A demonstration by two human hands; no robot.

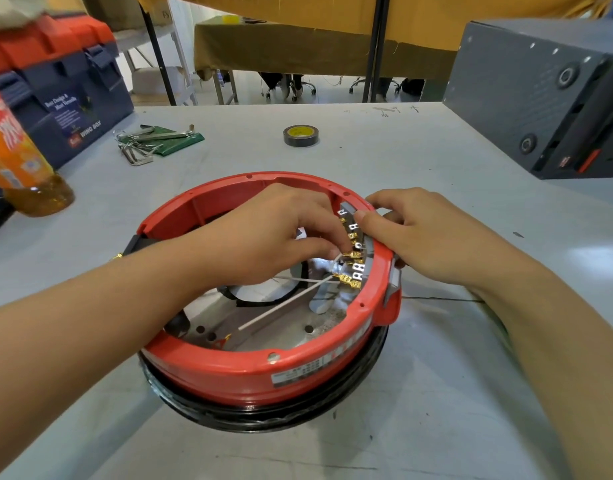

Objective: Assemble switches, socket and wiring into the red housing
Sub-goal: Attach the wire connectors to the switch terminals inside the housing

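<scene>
The fingers [327, 242] of the left hand [274, 233] are curled together inside the red housing [229, 372], their tips pinching at a white wire [284, 304] and the gold terminals [352, 252] at the housing's right inner wall. The right hand [419, 233] rests over the right rim from outside: its thumb [367, 221] presses against the grey switch block [362, 258] on the inside, while its fingers are curled over the rim and outer wall, clamping the wall and block between them.

The grey switch block sits against the inner right wall, with a row of silver tabs and gold terminals facing inward. The white wire runs diagonally from the terminals down toward the near-left floor of the housing. A second thin white wire [291, 279] crosses just below the left hand.

The red housing stands open side up at the centre of the grey table [436, 393], on a black ring [263, 415] beneath it. Its floor is bare metal with several holes; a label is fixed to the near outer wall.

Beyond the housing lies a roll of black tape [300, 135]. To the far left lie hex keys [142, 143] on a green pouch [180, 142]. An orange drink bottle [17, 157] stands at the left edge, beside a blue and orange toolbox [62, 81]. A dark grey case [540, 95] occupies the far right.
</scene>
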